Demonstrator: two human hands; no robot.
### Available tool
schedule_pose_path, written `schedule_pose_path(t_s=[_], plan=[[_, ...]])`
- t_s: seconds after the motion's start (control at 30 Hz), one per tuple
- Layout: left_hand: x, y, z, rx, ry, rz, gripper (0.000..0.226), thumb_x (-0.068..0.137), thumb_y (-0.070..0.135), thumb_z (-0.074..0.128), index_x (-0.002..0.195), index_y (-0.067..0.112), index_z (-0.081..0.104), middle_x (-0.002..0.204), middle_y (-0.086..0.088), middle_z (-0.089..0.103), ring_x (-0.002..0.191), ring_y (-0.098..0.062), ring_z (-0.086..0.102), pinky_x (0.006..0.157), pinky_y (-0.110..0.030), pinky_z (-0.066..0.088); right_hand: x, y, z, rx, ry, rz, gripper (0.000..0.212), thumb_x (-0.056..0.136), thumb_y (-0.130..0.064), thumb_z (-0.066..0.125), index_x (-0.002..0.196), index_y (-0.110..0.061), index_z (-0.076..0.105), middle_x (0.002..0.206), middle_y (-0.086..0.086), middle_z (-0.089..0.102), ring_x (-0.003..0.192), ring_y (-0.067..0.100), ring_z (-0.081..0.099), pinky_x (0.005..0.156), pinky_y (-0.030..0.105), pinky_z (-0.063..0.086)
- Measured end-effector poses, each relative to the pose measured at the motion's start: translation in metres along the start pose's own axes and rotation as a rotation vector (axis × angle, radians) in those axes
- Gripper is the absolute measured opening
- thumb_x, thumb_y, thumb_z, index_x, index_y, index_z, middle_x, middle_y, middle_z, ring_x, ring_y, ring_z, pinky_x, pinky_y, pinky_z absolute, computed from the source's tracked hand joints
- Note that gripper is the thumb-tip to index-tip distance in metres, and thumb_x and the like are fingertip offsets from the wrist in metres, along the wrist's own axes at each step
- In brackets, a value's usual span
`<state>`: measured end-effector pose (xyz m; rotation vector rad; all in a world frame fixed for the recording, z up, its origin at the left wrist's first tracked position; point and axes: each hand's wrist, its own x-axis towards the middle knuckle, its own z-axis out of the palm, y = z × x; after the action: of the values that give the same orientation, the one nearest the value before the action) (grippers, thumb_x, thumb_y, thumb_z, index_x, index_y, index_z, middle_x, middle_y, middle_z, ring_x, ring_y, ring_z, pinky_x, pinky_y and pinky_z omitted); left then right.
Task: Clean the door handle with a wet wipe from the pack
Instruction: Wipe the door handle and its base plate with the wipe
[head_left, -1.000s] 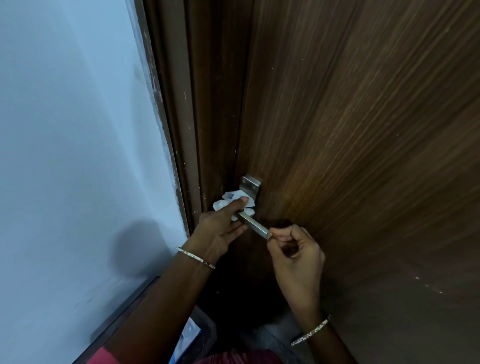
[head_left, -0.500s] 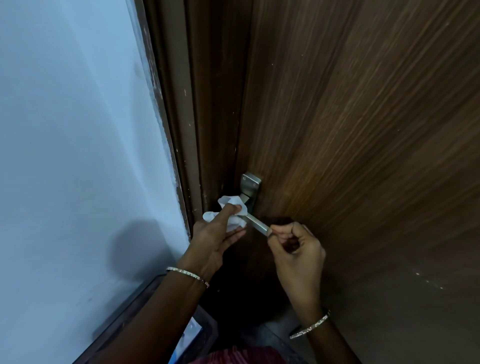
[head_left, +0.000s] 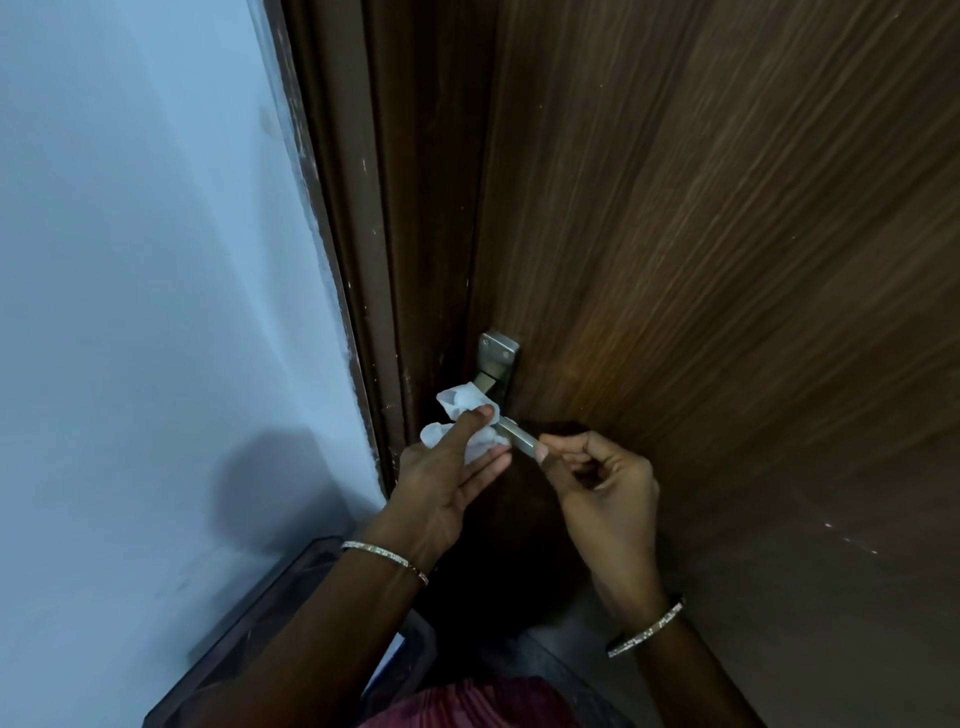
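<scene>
A steel lever door handle (head_left: 519, 437) sticks out from its plate (head_left: 497, 358) on the dark wooden door (head_left: 701, 260). My left hand (head_left: 447, 483) holds a crumpled white wet wipe (head_left: 462, 415) pressed against the lever near the plate, thumb on top. My right hand (head_left: 597, 488) pinches the free end of the lever between thumb and fingers. The wipe pack is not clearly visible.
A pale blue wall (head_left: 156, 312) fills the left side, meeting the brown door frame (head_left: 363, 260). Low at the left stands a dark box-like edge (head_left: 270, 597) with something white and blue (head_left: 395, 660) beside it. Dark floor lies below.
The left hand with the wipe has slid along the lever near the plate, shifting slightly left and back. The right hand stays on the lever's end.
</scene>
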<state>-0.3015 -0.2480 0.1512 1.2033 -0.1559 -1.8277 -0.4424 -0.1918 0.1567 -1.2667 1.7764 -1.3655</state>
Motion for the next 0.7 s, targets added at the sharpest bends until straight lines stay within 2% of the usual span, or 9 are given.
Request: schedule_pose_path(t_s=[0.13,0.27,0.37,0.43,0.5,0.6,0.7], plan=[[-0.008,-0.007,0.003,0.002,-0.013,-0.015,0.040,0.073,0.012,0.085,0.105,-0.002,0.065,0.088,-0.022,0.077,0.076,-0.027,0.077,0.059,-0.033,0.063,-0.001,0.003,-0.003,0.149,-0.038,0.107,0.010,0.085,-0.018,0.076,0.091,-0.024,0.080,0.086,-0.004,0.078,0.086,0.011,0.072,0.081,0.025,0.058],[-0.016,-0.008,-0.001,-0.007,-0.013,-0.010,0.033,0.077,0.010,0.081,0.103,-0.003,0.065,0.090,-0.023,0.077,0.078,-0.028,0.077,0.062,-0.033,0.064,-0.012,0.009,0.003,0.555,-0.073,0.442,0.011,0.088,-0.023,0.070,0.096,-0.020,0.078,0.099,0.006,0.077,0.097,0.022,0.069,0.090,0.039,0.054],[-0.021,-0.011,-0.006,0.025,-0.013,0.033,0.028,0.080,0.010,0.079,0.099,-0.007,0.068,0.088,-0.024,0.076,0.072,-0.025,0.077,0.061,-0.029,0.063,-0.021,0.014,0.008,0.731,-0.192,0.671,0.036,0.086,-0.041,0.065,0.110,-0.017,0.075,0.114,0.009,0.075,0.111,0.026,0.069,0.101,0.043,0.050],[-0.024,-0.013,-0.007,0.060,-0.005,0.077,0.024,0.081,0.011,0.078,0.095,-0.006,0.070,0.085,-0.022,0.077,0.068,-0.023,0.076,0.061,-0.028,0.063,-0.025,0.016,0.011,0.788,-0.305,0.713,0.048,0.088,-0.047,0.060,0.122,-0.015,0.070,0.122,0.011,0.073,0.120,0.026,0.065,0.107,0.045,0.046],[-0.026,-0.014,-0.006,0.098,-0.006,0.122,0.020,0.082,0.012,0.077,0.090,-0.005,0.071,0.082,-0.019,0.077,0.067,-0.022,0.075,0.065,-0.028,0.063,-0.026,0.013,0.013,0.848,-0.385,0.702,0.046,0.090,-0.045,0.060,0.124,-0.016,0.069,0.125,0.010,0.071,0.123,0.025,0.062,0.109,0.045,0.044],[-0.029,-0.016,-0.007,0.171,-0.024,0.175,0.017,0.083,0.014,0.077,0.088,-0.002,0.073,0.081,-0.017,0.078,0.067,-0.021,0.075,0.067,-0.029,0.063,-0.024,0.005,0.020,0.857,-0.476,0.649,0.046,0.090,-0.040,0.064,0.129,-0.014,0.066,0.117,0.003,0.073,0.115,0.017,0.066,0.105,0.039,0.047],[-0.035,-0.021,-0.012,0.250,-0.080,0.209,0.014,0.084,0.013,0.076,0.086,-0.001,0.074,0.082,-0.019,0.077,0.068,-0.023,0.075,0.061,-0.026,0.063,-0.020,-0.002,0.023,0.865,-0.462,0.604,0.033,0.093,-0.026,0.066,0.121,-0.010,0.069,0.104,0.003,0.075,0.083,0.006,0.071,0.083,0.026,0.054]])
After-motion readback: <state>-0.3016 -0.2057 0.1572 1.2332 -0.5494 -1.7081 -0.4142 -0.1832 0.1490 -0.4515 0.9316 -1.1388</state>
